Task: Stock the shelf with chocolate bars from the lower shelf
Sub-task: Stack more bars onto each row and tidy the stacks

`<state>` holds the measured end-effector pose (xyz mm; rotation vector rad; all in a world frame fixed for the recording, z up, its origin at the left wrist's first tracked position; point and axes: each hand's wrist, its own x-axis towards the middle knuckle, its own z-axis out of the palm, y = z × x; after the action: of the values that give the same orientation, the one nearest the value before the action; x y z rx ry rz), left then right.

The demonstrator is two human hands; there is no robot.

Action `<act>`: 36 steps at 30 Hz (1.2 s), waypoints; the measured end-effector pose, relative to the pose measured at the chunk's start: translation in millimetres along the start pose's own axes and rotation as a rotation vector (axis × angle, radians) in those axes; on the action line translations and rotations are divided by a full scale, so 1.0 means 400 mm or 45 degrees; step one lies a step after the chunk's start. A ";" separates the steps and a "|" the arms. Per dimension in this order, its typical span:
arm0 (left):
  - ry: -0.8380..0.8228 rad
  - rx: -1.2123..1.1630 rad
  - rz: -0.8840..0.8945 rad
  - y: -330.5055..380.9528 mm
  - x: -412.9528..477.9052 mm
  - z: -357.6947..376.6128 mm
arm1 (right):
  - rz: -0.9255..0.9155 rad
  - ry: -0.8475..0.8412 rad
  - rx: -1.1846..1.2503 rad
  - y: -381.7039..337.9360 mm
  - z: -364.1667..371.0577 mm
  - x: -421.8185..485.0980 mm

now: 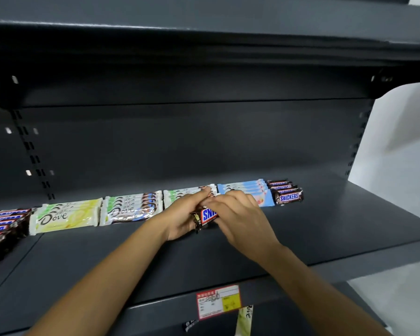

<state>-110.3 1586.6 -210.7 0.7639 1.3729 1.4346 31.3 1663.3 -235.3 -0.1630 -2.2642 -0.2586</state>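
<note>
While your L hand (185, 215) is gripping the Snickers bar (207, 215) mid-frame, your R hand (239, 214) is pinching its top edge.

Right hand (238, 214) covers half the Snickers bar (207, 215); price tag (218, 301) print is a blur, and the dark bars (3, 226) run off frame at left.

Left forearm (112, 270): bare, enters from the lower left and slants up and rightward.
Left hand (183, 215): palm turned inward, fingers curled round the left end of a Snickers bar (207, 215).
Right forearm (325, 284): bare, enters from the lower right and slants up and leftward.
Right hand (239, 214): back upward, fingers bent down over the bar's right part.
Meeting place: hands touching, over mid-shelf (325, 226), behind its front edge.
</note>
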 end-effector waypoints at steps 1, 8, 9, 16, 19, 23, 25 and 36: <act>0.019 0.001 -0.015 -0.003 0.009 0.021 | 0.001 -0.008 0.001 0.020 -0.003 -0.009; 0.091 -0.015 -0.014 -0.032 0.066 0.123 | 0.052 -0.057 -0.049 0.176 -0.001 -0.058; 0.133 0.013 0.004 -0.038 0.074 0.131 | 0.071 -0.061 -0.065 0.201 -0.002 -0.064; 0.228 0.274 0.164 -0.058 0.108 0.170 | 0.333 -0.143 -0.161 0.372 0.013 -0.105; 0.224 0.279 0.202 -0.062 0.123 0.187 | 0.433 -0.227 -0.200 0.418 0.015 -0.108; 0.282 0.286 0.259 -0.071 0.146 0.205 | 0.559 -0.393 -0.266 0.464 0.016 -0.120; 0.314 0.292 0.297 -0.079 0.155 0.204 | 0.596 -0.442 -0.264 0.472 0.017 -0.130; 0.515 0.325 0.466 -0.103 0.162 0.161 | 0.702 -0.497 -0.117 0.474 0.017 -0.153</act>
<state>-63.7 1665.4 -251.6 0.9621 1.8196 1.7891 104.2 1846.9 -261.3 -0.9381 -2.4769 -0.0351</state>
